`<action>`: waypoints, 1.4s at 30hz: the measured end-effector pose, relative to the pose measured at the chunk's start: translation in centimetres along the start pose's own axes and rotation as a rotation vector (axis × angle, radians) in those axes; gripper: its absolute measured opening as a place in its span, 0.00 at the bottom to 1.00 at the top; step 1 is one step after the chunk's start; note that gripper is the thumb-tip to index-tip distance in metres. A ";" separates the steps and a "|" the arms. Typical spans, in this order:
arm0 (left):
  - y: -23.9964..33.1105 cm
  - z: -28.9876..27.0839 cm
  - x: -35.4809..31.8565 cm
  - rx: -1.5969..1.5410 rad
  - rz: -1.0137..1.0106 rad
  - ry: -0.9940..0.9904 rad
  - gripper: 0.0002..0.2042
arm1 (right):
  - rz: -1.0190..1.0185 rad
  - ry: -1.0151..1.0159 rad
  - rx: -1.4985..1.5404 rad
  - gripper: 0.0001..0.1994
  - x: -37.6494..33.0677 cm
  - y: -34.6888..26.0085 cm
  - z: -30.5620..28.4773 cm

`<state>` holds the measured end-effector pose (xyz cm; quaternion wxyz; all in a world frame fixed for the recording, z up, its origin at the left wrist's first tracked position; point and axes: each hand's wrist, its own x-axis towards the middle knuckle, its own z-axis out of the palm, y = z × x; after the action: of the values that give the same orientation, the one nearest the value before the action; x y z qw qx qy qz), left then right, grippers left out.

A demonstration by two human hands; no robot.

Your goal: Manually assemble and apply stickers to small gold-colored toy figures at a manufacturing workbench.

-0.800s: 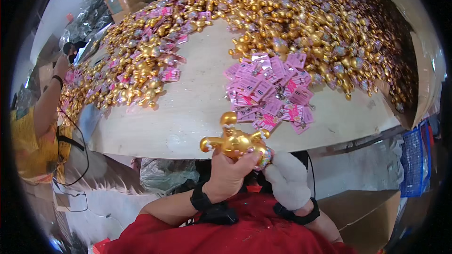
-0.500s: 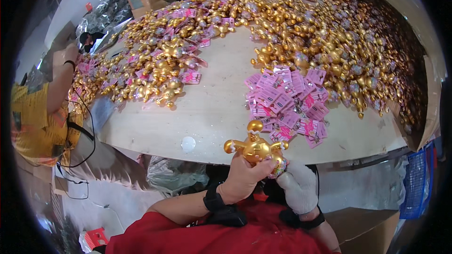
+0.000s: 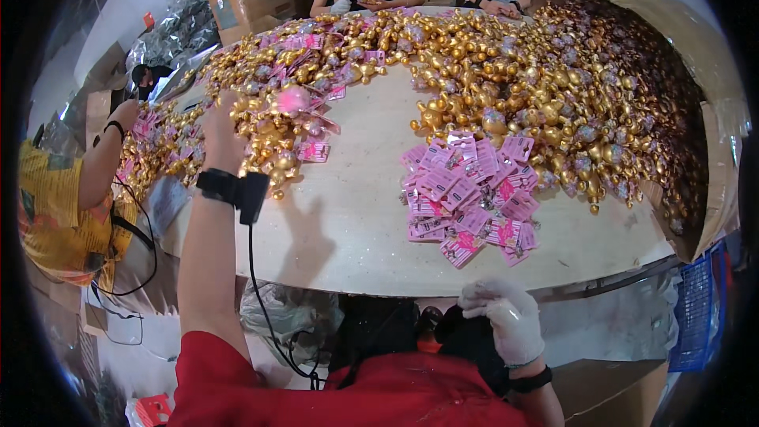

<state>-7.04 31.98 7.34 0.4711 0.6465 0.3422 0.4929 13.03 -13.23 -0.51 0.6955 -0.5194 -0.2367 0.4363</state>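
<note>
My left hand (image 3: pixel 224 133) is bare and reaches forward over the left heap of shiny gold figures (image 3: pixel 277 150). Its fingers are smeared and partly hidden, so what they touch cannot be made out. Just right of it, a blurred pink shape (image 3: pixel 294 100) shows above the heap. My right hand (image 3: pixel 510 320), in a white glove, hovers by the table's near edge with loosely bent fingers and nothing visible in it. Beyond it lies a pile of pink cards (image 3: pixel 466 190) with small metal clasps.
More gold figures (image 3: pixel 538 87) spread across the right side, spilling from a large cardboard box (image 3: pixel 715 166). A person in yellow (image 3: pixel 71 213) works at the left; two others sit across the table (image 3: pixel 364 213). A blue crate (image 3: pixel 696 316) stands low at right.
The gold figure that both hands held near me is gone from there. My left hand has swung forward and left to the heap; my right hand has stayed near the edge, its fingers loosened.
</note>
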 end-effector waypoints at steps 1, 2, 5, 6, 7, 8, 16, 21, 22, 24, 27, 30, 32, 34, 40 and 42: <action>-0.3 1.7 -0.5 -0.022 -0.066 -0.027 0.25 | 0.013 -0.008 0.021 0.16 -0.1 0.3 -0.2; -0.4 3.3 -1.0 -0.043 -0.128 -0.051 0.24 | 0.030 -0.006 0.005 0.15 0.0 0.3 -0.2; -3.9 10.1 -4.8 0.502 0.134 -0.381 0.13 | 0.094 -0.029 -0.060 0.12 0.0 0.7 0.4; -3.8 12.8 -6.4 0.552 0.217 -0.500 0.13 | 0.111 -0.035 -0.096 0.11 0.0 1.0 0.4; -5.1 14.3 -6.8 0.515 0.202 -0.546 0.13 | 0.127 -0.058 -0.132 0.11 -0.1 1.2 0.6; -6.3 16.2 -6.8 0.535 0.188 -0.574 0.13 | 0.104 -0.075 -0.201 0.10 -0.2 1.3 0.7; -9.1 23.2 -6.5 0.897 0.100 -0.497 0.14 | 0.200 -0.007 -0.337 0.09 -1.7 1.7 0.0; -9.1 22.0 -4.8 0.658 -0.014 -0.451 0.12 | 0.227 -0.060 -0.375 0.09 -1.6 2.4 -0.5; -9.2 21.3 -4.0 0.574 -0.023 -0.424 0.12 | 0.222 -0.081 -0.396 0.10 -1.5 2.4 -0.5; -7.9 20.3 -3.5 0.264 -0.152 -0.403 0.11 | 0.253 -0.073 -0.364 0.10 -1.6 2.3 -0.7; -3.5 18.9 -4.8 -0.099 -0.343 -0.413 0.08 | 0.283 -0.082 -0.325 0.10 -1.3 1.9 -0.7; -0.3 17.1 -8.1 -0.404 -0.389 -0.587 0.07 | 0.237 -0.109 -0.274 0.10 -0.7 0.2 0.3; 2.1 16.6 -12.1 -0.421 -0.480 -0.629 0.06 | 0.154 -0.168 -0.135 0.10 0.0 -0.1 1.1; 3.2 16.5 -16.5 -0.347 -0.534 -0.671 0.05 | 0.088 -0.073 -0.042 0.11 0.8 0.0 2.5; 3.2 16.1 -27.0 -0.190 -0.670 -0.805 0.03 | -0.035 -0.106 -0.273 0.15 1.9 -0.4 3.6; 2.5 15.6 -28.5 -0.160 -0.663 -0.837 0.04 | 0.033 0.008 -0.056 0.15 1.3 0.1 4.0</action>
<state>-0.09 1.06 -0.35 0.7454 0.6070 0.2722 0.0427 10.51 -10.03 0.60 0.6744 -0.5443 -0.2372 0.4389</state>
